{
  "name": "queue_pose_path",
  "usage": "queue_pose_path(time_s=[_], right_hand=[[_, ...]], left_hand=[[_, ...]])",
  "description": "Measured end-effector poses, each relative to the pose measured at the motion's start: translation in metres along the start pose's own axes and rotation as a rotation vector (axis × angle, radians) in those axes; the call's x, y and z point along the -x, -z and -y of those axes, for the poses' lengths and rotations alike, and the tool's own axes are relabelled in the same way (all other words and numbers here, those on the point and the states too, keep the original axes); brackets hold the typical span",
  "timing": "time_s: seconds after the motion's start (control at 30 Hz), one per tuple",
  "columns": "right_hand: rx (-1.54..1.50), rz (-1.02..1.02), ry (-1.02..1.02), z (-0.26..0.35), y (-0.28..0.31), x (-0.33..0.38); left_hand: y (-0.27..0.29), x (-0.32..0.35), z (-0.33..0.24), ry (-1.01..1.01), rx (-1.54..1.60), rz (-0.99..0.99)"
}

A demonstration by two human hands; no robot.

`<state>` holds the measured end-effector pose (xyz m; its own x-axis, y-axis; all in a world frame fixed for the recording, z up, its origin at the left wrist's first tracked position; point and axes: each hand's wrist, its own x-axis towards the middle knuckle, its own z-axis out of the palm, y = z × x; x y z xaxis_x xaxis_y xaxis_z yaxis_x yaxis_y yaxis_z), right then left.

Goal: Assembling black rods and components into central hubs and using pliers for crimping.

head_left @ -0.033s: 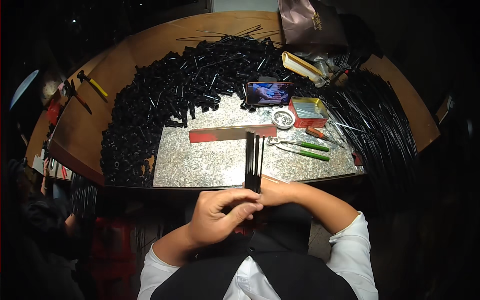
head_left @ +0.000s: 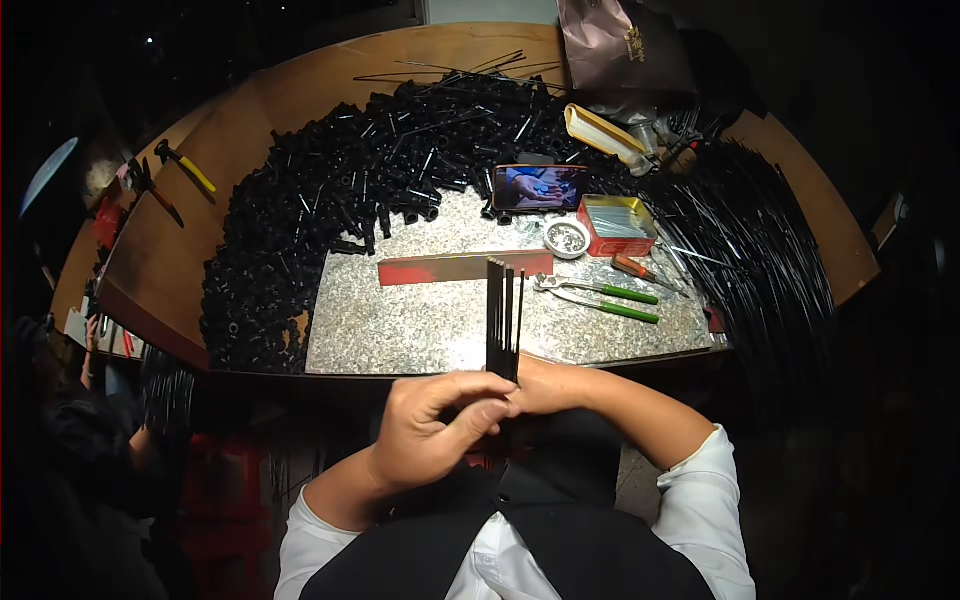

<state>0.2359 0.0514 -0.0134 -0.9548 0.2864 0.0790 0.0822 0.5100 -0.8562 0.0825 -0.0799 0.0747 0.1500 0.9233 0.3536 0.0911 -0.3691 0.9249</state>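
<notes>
I hold a small bundle of thin black rods (head_left: 505,318) upright over the near edge of a speckled stone slab (head_left: 420,325). My left hand (head_left: 440,425) wraps its fingers around the bottom of the bundle. My right hand (head_left: 548,388) grips the same base from the right, partly hidden behind the left fingers. The rod tips stand at slightly uneven heights next to a flat red and grey bar (head_left: 462,267) lying across the slab.
A big heap of short black tubes (head_left: 330,220) curves around the slab's left and back. Green-handled pliers (head_left: 605,297), a small round dish (head_left: 567,238), a red tin (head_left: 617,218) and a phone (head_left: 540,187) lie to the right. Long black rods (head_left: 765,250) pile at far right. Another person (head_left: 60,420) sits at left.
</notes>
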Motion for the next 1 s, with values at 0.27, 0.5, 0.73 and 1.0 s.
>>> queue_pose_path(time_s=[0.27,0.5,0.73,1.0], right_hand=[[0.134,0.080,-0.132,0.019,-0.003,-0.003],[-0.006,0.224,-0.079,0.033,-0.007,0.002],[-0.319,0.034,0.058,0.021,0.007,0.017],[-0.118,-0.337,0.042,0.012,-0.016,-0.008]], left_hand=[[0.014,-0.033,-0.012,-0.209,-0.175,-0.284],[0.012,-0.039,-0.025,0.108,0.214,-0.087],[0.011,-0.032,-0.026,0.063,0.095,-0.015],[0.005,-0.022,-0.019,-0.356,-0.258,-0.079]])
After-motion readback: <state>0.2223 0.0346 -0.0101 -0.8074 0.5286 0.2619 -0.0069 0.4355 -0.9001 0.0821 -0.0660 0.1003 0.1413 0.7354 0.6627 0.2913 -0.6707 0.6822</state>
